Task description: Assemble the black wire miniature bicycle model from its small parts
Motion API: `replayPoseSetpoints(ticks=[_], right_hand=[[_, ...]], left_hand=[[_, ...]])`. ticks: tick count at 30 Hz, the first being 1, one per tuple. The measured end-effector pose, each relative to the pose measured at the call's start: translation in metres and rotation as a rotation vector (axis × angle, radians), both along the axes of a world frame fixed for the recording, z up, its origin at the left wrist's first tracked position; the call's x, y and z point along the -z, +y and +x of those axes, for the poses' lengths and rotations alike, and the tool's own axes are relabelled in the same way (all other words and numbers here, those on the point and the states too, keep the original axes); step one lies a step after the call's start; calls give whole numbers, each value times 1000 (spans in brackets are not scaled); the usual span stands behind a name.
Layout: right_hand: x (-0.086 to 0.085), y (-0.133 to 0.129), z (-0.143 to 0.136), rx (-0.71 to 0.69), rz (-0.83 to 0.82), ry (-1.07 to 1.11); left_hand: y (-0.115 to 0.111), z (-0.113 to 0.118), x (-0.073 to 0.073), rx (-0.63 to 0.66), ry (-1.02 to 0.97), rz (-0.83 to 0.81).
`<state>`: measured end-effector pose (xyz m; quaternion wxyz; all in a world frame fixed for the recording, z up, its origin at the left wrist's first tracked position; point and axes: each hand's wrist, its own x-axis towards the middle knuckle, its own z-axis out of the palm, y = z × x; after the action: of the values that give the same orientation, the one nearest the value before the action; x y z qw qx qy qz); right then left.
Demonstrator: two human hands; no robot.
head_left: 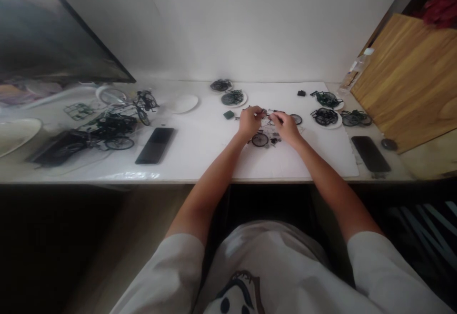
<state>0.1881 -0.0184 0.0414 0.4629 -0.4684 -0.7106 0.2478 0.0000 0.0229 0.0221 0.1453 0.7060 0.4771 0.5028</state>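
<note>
My left hand (pixel 251 121) and my right hand (pixel 286 127) are close together over a white sheet (pixel 200 157). The fingers of both are closed in pinches, on something too small to make out. Just below them a small black spoked wheel (pixel 260 139) lies on the sheet, with tiny dark parts (pixel 274 141) to its right. Another small wheel (pixel 296 119) shows beside my right hand. Left of my left hand is a small green piece (pixel 229 114).
White dishes with dark bicycle parts (pixel 233 97) (pixel 325 117) stand behind and right. Miniature bicycles (pixel 117 126) crowd the left. Two phones (pixel 155 145) (pixel 371 154) flank the sheet. A bottle (pixel 356 72) leans near a wooden board (pixel 410 81). An unfilled white plate (pixel 183 103) lies back left.
</note>
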Motion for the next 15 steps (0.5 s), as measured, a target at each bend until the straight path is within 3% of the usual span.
replayPoseSetpoints(ticks=[2,6,15], right_hand=[[1,0,1,36,67,-156],[0,-2,3,8,36,-292],[-3,1,6,-101,-62,-134]], left_hand=[[1,0,2,-5,10,-1],[4,0,8,3,13,7],[3,2,11,42,2,43]])
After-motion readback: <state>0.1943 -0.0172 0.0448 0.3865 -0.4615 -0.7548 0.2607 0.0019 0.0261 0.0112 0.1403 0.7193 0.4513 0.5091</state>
